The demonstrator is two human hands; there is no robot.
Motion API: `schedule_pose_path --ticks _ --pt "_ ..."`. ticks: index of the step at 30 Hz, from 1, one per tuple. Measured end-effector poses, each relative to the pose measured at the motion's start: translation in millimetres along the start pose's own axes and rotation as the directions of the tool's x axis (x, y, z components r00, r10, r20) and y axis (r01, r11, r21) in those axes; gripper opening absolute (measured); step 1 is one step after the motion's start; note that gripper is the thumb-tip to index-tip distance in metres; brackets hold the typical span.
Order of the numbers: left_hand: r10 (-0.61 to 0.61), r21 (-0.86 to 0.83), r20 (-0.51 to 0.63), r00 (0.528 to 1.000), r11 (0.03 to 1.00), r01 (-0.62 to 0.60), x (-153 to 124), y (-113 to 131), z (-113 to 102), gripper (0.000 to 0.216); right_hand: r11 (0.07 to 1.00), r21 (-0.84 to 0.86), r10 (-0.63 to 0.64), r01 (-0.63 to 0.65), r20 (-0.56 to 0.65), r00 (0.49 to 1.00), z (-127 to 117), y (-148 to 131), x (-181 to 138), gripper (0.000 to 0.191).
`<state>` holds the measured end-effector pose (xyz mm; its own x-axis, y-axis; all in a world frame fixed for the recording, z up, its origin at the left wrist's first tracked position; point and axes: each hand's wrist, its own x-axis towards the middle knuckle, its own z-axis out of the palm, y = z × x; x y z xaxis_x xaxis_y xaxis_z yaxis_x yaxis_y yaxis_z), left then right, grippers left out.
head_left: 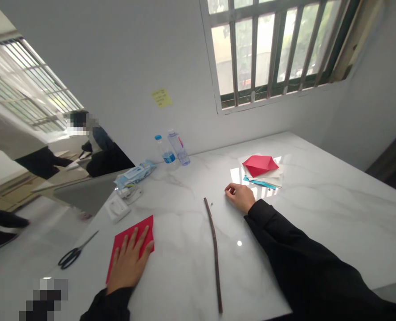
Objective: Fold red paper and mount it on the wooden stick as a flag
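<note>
My left hand [131,258] lies flat with its fingers spread on a sheet of red paper [148,223] at the left of the table. Toward the middle, a thin brown stick [215,249] lies lengthwise between my two hands. My right hand [239,196] rests on the table beyond the stick, its fingers curled together; whatever they may hold is hidden. Just behind it sits a small pile of papers, with a folded red paper [260,165] on top of white sheets [271,180] and a blue piece [261,183].
Black-handled scissors [73,255] lie at the left. Behind them are a white box [117,209], a cable [132,192] and a blue-white packet [136,174]. Two plastic bottles [167,154] [179,148] stand by the wall. Other people [99,145] are at the far left.
</note>
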<state>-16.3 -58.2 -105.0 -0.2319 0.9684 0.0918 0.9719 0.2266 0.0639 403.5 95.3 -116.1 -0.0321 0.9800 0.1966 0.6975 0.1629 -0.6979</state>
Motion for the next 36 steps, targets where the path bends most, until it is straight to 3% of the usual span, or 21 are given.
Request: schedule_pose_path --ticks 5,10,13,22,28,32,34,36 --pt "0.053 -0.106 -0.074 0.996 0.993 -0.060 10 -14 3 0.069 1.000 -0.012 -0.004 0.004 0.015 1.000 0 -2 1 0.013" --pt "0.017 0.010 0.023 1.000 1.000 -0.017 7 -4 -1 0.094 1.000 -0.015 -0.003 0.004 0.034 0.999 -2 -4 2 0.014" --pt "0.002 0.017 0.058 0.998 1.000 -0.003 6 -2 -4 0.099 1.000 -0.010 -0.015 0.015 0.043 0.999 -3 -6 2 0.012" --pt "-0.007 -0.022 0.064 0.998 1.000 0.009 9 -10 -1 0.091 1.000 -0.007 -0.016 0.016 0.040 0.999 -3 -7 2 0.014" --pt "0.065 -0.169 -0.020 0.998 0.983 -0.067 12 -11 -5 0.079 1.000 -0.021 -0.015 0.016 0.054 0.998 -3 -6 3 0.014" --pt "-0.091 -0.293 -0.083 0.992 0.954 0.063 9 -4 -23 0.074 1.000 -0.029 -0.006 0.008 0.055 0.998 -3 -6 3 0.015" --pt "-0.202 -0.323 -0.083 0.976 0.932 0.165 6 -4 -31 0.067 1.000 -0.029 -0.001 0.003 0.054 0.999 -3 -6 3 0.015" --pt "-0.256 -0.338 -0.150 0.955 0.921 0.194 2 -5 -37 0.059 1.000 -0.027 0.000 0.001 0.054 0.999 -2 -6 3 0.015"
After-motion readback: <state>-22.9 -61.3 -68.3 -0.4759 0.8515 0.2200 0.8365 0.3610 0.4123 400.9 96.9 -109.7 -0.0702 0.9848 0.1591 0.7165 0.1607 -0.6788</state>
